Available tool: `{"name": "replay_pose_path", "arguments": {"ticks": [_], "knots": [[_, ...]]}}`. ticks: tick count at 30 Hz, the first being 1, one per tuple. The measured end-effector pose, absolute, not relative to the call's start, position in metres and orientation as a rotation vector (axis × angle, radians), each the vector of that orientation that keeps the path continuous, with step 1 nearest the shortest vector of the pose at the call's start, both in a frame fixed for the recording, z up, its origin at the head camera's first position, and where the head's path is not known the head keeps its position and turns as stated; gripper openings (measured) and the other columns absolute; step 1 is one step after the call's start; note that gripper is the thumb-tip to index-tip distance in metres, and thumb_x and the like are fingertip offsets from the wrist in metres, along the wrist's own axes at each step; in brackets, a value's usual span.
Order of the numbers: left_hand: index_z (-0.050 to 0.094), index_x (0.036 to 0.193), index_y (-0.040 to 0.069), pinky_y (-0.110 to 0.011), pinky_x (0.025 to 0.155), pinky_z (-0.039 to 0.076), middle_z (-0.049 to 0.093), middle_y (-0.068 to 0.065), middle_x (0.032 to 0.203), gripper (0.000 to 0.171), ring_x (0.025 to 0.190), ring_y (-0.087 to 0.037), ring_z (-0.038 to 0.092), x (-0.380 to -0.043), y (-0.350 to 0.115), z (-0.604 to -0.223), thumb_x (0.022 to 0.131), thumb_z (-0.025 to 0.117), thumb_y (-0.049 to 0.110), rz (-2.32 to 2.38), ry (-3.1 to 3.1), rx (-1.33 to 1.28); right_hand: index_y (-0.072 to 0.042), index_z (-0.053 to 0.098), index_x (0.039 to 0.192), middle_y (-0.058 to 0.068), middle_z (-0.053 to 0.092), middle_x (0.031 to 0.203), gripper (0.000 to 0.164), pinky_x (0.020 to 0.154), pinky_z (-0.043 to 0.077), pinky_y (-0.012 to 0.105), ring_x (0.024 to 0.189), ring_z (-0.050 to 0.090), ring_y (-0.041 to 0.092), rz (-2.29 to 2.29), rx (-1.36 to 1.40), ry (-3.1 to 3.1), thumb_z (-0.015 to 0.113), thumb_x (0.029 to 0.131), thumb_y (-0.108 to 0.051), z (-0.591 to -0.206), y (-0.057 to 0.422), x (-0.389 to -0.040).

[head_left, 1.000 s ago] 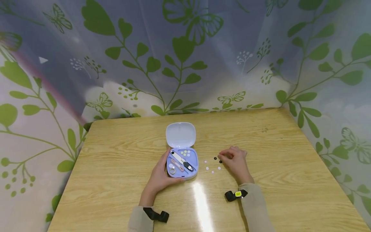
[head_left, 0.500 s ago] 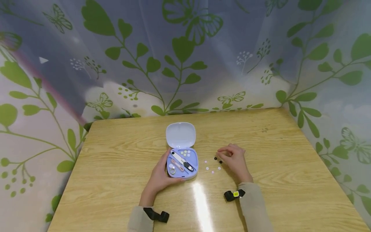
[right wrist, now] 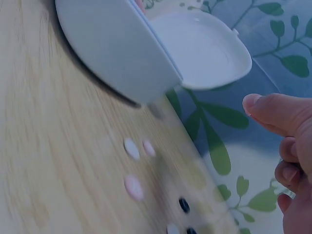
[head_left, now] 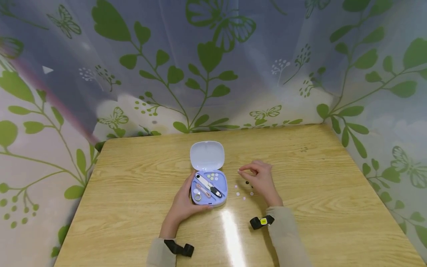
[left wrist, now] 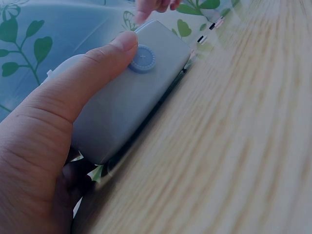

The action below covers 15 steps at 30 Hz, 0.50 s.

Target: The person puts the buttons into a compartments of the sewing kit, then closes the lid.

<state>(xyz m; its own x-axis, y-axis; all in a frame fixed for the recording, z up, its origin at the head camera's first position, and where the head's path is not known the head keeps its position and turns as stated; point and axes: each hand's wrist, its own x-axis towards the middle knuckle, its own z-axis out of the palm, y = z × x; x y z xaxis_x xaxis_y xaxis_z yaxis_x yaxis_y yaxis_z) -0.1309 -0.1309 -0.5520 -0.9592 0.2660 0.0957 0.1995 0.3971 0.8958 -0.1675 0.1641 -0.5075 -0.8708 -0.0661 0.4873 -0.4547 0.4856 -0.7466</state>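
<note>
A lilac sewing box (head_left: 221,181) stands with its white lid (head_left: 207,155) raised at the back. My left hand (head_left: 181,204) grips its left and front sides; in the left wrist view the thumb lies beside the round front catch (left wrist: 143,59). In the box are a white-and-black tool (head_left: 208,185), a pink tool (head_left: 203,190), a ring-shaped thing (head_left: 197,197) and several pale buttons (head_left: 212,176). My right hand (head_left: 261,180) is raised right of the box, thumb and index pinching what looks like a small button, mostly hidden by the fingertips.
Several loose buttons lie on the wooden table right of the box: a black button (head_left: 247,182), a pink button (head_left: 244,198) and a white button (head_left: 238,194) among them. A leaf-patterned curtain (head_left: 213,92) hangs behind the table.
My right hand has lifted from beside the black buttons and moved left toward the box, fingertips still pinched. The left hand keeps its grip on the box.
</note>
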Motion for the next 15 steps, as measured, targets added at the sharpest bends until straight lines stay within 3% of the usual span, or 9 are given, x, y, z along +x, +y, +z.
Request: {"name": "replay_pose_path", "arguments": {"ticks": [15], "knots": [[0.016, 0.16, 0.025, -0.05, 0.117, 0.025, 0.029, 0.001, 0.16, 0.135, 0.145, -0.024, 0.029, -0.128, -0.131, -0.551, 0.055, 0.096, 0.05, 1.647, 2.571, 0.437, -0.014, 0.079, 0.079, -0.006, 0.035, 0.059, 0.011, 0.078, 0.021, 0.038, 0.065, 0.035, 0.011, 1.339, 0.549, -2.376, 0.088, 0.073, -0.01, -0.508, 0.124, -0.169]]}}
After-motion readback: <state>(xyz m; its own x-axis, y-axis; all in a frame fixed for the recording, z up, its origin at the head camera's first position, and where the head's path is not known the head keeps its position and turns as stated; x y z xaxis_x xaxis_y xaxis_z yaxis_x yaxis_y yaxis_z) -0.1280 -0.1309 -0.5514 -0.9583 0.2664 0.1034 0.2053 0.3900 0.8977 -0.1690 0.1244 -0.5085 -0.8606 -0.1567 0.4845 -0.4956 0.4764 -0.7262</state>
